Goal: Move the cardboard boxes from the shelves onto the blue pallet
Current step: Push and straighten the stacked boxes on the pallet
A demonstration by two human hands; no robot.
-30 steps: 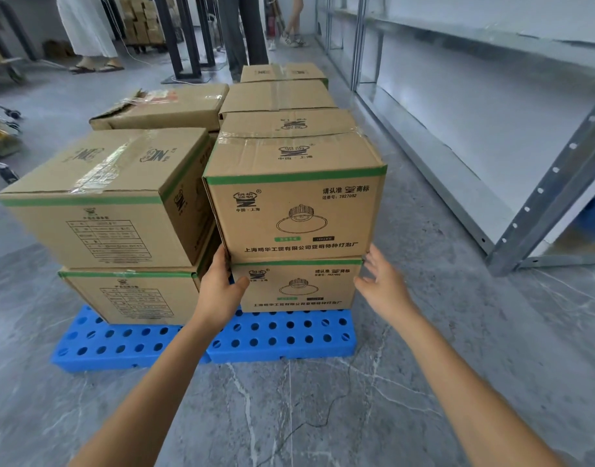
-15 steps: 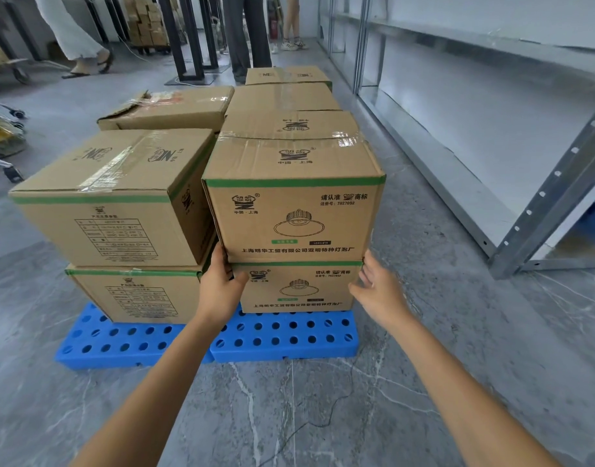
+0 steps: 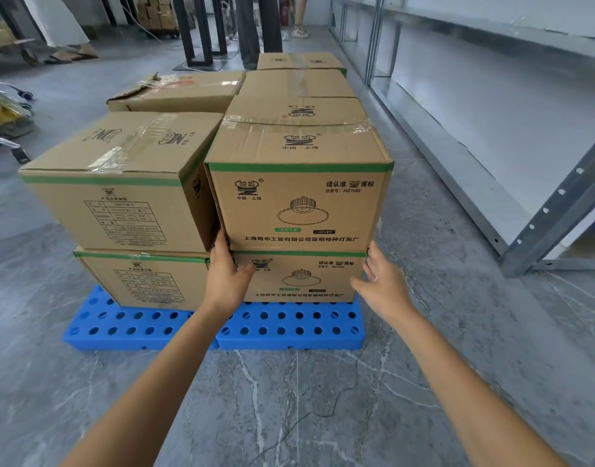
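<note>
Brown corrugated cardboard fills the middle of the frame. The left hand (image 3: 227, 279) lies against the lower left corner of the top box (image 3: 299, 203), its fingers straight up along the box's side and its thumb spread on the front of the lower box (image 3: 299, 278). The right hand (image 3: 385, 286) is wide open with fingers spread, just beside the lower right corner of the same top box; whether it touches, I cannot tell. Both boxes have a green stripe, a printed lamp drawing and shiny clear tape on the top flaps. They stand stacked on the blue pallet (image 3: 282, 326), a plastic slab with rows of round holes. At the left is a second stack (image 3: 120, 183) of two similar boxes, touching the first. Behind it lies a flatter box (image 3: 174, 92) with a torn corner. The floor (image 3: 289, 399) is grey stone with white veins. At the right stands grey metal shelving (image 3: 491, 112) with a perforated post (image 3: 558, 210). In the upper middle, legs of people (image 3: 252, 28) are visible.
</note>
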